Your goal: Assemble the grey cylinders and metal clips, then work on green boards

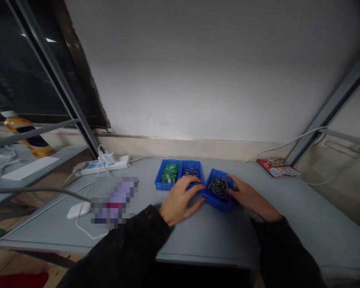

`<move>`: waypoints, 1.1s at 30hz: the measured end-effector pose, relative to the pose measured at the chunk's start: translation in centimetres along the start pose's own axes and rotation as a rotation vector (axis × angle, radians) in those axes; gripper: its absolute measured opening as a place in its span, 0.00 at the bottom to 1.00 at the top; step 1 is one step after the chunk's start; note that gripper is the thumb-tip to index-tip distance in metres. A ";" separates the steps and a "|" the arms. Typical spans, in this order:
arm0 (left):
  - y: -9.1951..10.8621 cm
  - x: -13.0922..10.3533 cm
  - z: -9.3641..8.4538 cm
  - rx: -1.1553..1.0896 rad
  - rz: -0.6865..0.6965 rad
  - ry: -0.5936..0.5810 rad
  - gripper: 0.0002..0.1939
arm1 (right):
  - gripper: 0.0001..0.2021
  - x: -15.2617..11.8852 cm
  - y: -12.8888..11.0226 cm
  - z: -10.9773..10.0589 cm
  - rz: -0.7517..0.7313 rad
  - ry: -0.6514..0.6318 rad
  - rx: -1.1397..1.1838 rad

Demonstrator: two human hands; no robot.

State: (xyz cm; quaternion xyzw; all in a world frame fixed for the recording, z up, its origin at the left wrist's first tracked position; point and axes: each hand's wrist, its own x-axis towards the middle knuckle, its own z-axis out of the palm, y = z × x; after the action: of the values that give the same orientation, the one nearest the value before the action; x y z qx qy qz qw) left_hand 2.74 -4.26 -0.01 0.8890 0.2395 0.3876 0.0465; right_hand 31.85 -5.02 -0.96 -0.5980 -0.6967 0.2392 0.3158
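My right hand (252, 196) grips the right side of a blue bin (216, 204), fingers on the outer wall and thumb near the rim. Inside it lie several dark cylindrical pieces (218, 187). This bin is turned at an angle to the other two. My left hand (181, 200) is open and curved, its fingertips and thumb close to that bin's left side; whether they touch it I cannot tell. Behind the left hand, a middle blue bin (198, 165) contains small shiny metal pins (189, 172), partly covered by the fingers. Beside it a left blue bin (162, 186) holds green packets (170, 170).
To the left lie a blurred-out phone-like object (120, 198), a white case (78, 210), cables and a white power strip (108, 165). A red packet (277, 167) rests at the back right near the metal frame post (315, 116). An orange bottle (30, 136) leans farther left.
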 end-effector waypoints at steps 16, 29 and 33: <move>5.1 0.3 5.4 -0.118 -0.060 -0.140 0.46 | 0.36 -1.2 3.2 -3.7 -0.059 -0.473 0.371; 2.3 0.3 4.6 -0.132 0.061 -0.286 0.54 | 0.25 -5.3 2.0 -2.2 -0.163 -0.076 0.544; 2.1 0.1 5.2 -0.141 0.076 -0.264 0.60 | 0.23 -4.6 -0.6 -3.7 -0.200 -0.129 0.402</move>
State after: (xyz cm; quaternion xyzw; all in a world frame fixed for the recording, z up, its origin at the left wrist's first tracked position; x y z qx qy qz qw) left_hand 7.28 -5.56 -2.99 0.9352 0.1698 0.2845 0.1252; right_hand 34.48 -9.77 1.29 -0.4346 -0.7097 0.3781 0.4056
